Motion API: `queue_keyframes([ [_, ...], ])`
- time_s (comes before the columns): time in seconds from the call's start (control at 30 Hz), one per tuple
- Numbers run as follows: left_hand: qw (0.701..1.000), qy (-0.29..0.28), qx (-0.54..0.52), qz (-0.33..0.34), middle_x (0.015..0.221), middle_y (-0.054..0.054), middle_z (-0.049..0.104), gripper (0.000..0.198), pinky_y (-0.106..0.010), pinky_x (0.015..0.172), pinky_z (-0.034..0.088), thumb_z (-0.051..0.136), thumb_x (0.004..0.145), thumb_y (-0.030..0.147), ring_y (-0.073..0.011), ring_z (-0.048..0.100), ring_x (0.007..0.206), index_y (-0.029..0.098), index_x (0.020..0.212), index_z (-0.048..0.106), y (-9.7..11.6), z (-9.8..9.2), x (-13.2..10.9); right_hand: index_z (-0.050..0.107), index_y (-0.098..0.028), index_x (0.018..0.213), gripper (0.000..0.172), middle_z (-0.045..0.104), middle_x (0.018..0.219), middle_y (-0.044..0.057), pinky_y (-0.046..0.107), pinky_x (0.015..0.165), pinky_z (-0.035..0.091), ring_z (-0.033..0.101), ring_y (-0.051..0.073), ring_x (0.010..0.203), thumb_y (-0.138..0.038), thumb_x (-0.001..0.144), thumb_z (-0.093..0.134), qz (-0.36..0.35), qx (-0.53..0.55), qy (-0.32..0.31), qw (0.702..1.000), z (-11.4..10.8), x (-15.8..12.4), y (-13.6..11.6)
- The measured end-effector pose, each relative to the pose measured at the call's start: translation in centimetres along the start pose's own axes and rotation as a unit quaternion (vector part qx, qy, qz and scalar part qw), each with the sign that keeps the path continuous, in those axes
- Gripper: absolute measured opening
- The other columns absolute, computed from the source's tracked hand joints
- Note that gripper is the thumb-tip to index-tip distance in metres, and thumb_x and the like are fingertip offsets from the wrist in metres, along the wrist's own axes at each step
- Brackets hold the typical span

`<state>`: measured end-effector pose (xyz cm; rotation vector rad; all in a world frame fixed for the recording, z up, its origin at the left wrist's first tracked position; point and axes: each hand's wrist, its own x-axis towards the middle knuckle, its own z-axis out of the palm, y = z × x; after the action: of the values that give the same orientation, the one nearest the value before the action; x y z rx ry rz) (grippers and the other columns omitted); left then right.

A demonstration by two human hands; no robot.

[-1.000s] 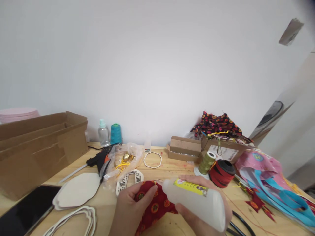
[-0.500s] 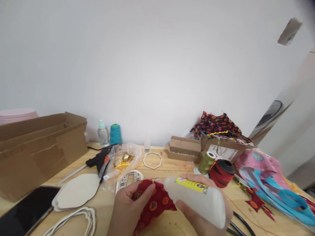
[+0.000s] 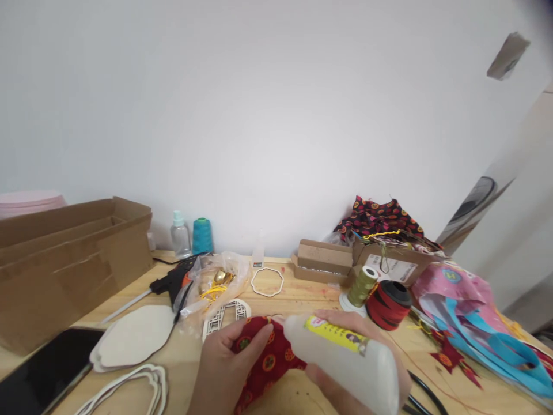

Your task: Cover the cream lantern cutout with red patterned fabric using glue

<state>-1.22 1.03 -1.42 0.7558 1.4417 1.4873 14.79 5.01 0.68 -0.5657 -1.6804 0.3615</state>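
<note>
My left hand (image 3: 222,366) is closed on a piece of red patterned fabric (image 3: 270,360), pinching its upper edge against the wooden table (image 3: 302,294). In my right hand (image 3: 345,323) lies a translucent white glue bottle (image 3: 345,360) with a yellow label, gripped round its body. The bottle's tip points left and touches the fabric near my left thumb. Both hands are at the bottom centre of the head view, and part of the fabric is hidden under them.
A cardboard box (image 3: 64,259) and a black phone (image 3: 43,372) lie at left. White cut-out shapes (image 3: 133,337), a black glue gun (image 3: 175,282), a white ring (image 3: 268,282), thread spools (image 3: 363,285), a red ribbon roll (image 3: 389,302), small boxes (image 3: 322,262) and colourful fabric (image 3: 470,317) crowd the table.
The glue bottle has shifted slightly down and left against the fabric. My left hand keeps its hold with little movement.
</note>
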Motion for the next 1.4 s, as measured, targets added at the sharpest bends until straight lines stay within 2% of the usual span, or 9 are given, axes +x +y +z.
queue_keyframes([
  [0.23, 1.000, 0.009, 0.006, 0.001, 0.056, -0.002, 0.070, 0.026, -0.026, 0.050, 0.052, 0.070, 0.055, 0.038, -0.0206, 0.064, 0.056, 0.017, 0.069, 0.071, 0.0, 0.0, 0.3, 0.055, -0.023, 0.094, 0.033, 0.065, 0.077, 0.002, 0.026, 0.056, 0.051, 0.063, 0.018, 0.064, -0.025, 0.064, 0.068, -0.005, -0.015, 0.002, 1.000, 0.0, 0.2, -0.1],
  [0.47, 0.999, 0.004, -0.036, -0.018, 0.057, -0.002, 0.071, 0.027, -0.025, 0.047, 0.052, 0.073, 0.052, 0.036, -0.0197, 0.064, 0.053, 0.016, 0.069, 0.071, 0.5, 0.0, 0.0, 0.056, -0.021, 0.095, 0.035, 0.065, 0.081, 0.004, 0.028, 0.057, 0.052, 0.062, 0.019, 0.066, -0.025, 0.062, 0.069, 0.009, -0.005, 0.011, 1.000, 0.0, 0.0, 0.2],
  [0.57, 0.996, 0.006, -0.086, -0.039, 0.057, -0.002, 0.071, 0.026, -0.025, 0.048, 0.053, 0.075, 0.049, 0.034, -0.0193, 0.064, 0.052, 0.015, 0.067, 0.070, 0.9, -0.2, 0.1, 0.056, -0.021, 0.093, 0.034, 0.065, 0.080, 0.004, 0.032, 0.064, 0.052, 0.062, 0.021, 0.072, -0.020, 0.062, 0.069, 0.050, -0.001, 0.055, 0.997, -0.6, 0.1, 0.7],
  [0.67, 0.990, 0.003, -0.136, -0.046, 0.058, -0.001, 0.071, 0.027, -0.029, 0.052, 0.054, 0.076, 0.047, 0.032, -0.0212, 0.065, 0.055, 0.016, 0.069, 0.069, 0.9, -0.3, 0.4, 0.057, -0.020, 0.091, 0.033, 0.066, 0.081, 0.005, 0.036, 0.063, 0.053, 0.062, 0.024, 0.072, -0.025, 0.061, 0.071, 0.078, 0.016, 0.100, 0.992, -1.1, 0.2, 0.8],
  [0.83, 0.987, 0.025, -0.154, -0.035, 0.058, -0.001, 0.071, 0.028, -0.029, 0.054, 0.055, 0.076, 0.048, 0.028, -0.0213, 0.066, 0.056, 0.016, 0.072, 0.068, 0.8, -0.2, 0.5, 0.057, -0.023, 0.089, 0.027, 0.066, 0.078, 0.005, 0.035, 0.057, 0.051, 0.062, 0.023, 0.065, -0.033, 0.066, 0.066, 0.049, 0.045, 0.055, 0.996, -0.8, 0.1, 0.2],
  [0.93, 0.989, 0.020, -0.148, -0.019, 0.058, -0.002, 0.071, 0.025, -0.028, 0.051, 0.054, 0.075, 0.049, 0.028, -0.0211, 0.066, 0.054, 0.015, 0.069, 0.068, 0.9, 0.0, 0.3, 0.055, -0.025, 0.093, 0.032, 0.065, 0.079, 0.005, 0.033, 0.053, 0.050, 0.062, 0.021, 0.063, -0.036, 0.066, 0.067, 0.033, 0.037, 0.052, 0.997, -0.6, 0.0, -0.1],
  [1.1, 0.989, 0.020, -0.147, -0.023, 0.057, -0.001, 0.071, 0.024, -0.027, 0.050, 0.054, 0.075, 0.050, 0.030, -0.0209, 0.066, 0.053, 0.015, 0.068, 0.067, 1.1, 0.1, 0.1, 0.052, -0.026, 0.095, 0.038, 0.065, 0.079, 0.002, 0.032, 0.056, 0.051, 0.063, 0.021, 0.063, -0.029, 0.062, 0.070, 0.006, 0.011, -0.015, 1.000, -1.0, 0.3, -0.2],
  [1.3, 0.988, 0.035, -0.150, -0.016, 0.059, -0.002, 0.072, 0.025, -0.029, 0.054, 0.055, 0.075, 0.050, 0.030, -0.0214, 0.066, 0.055, 0.015, 0.069, 0.068, 1.0, -0.3, 0.4, 0.053, -0.026, 0.096, 0.040, 0.065, 0.075, 0.002, 0.030, 0.051, 0.051, 0.062, 0.020, 0.059, -0.026, 0.060, 0.070, 0.003, 0.012, -0.012, 1.000, -1.1, 0.4, 0.1],
  [1.4, 0.989, 0.018, -0.145, -0.003, 0.062, -0.003, 0.072, 0.022, -0.028, 0.057, 0.055, 0.074, 0.053, 0.029, -0.0211, 0.066, 0.058, 0.016, 0.070, 0.069, 0.7, -0.7, 0.8, 0.051, -0.025, 0.097, 0.043, 0.064, 0.076, 0.002, 0.030, 0.052, 0.051, 0.062, 0.020, 0.061, -0.025, 0.059, 0.071, -0.010, -0.002, -0.014, 1.000, -1.1, 0.4, 0.2],
])
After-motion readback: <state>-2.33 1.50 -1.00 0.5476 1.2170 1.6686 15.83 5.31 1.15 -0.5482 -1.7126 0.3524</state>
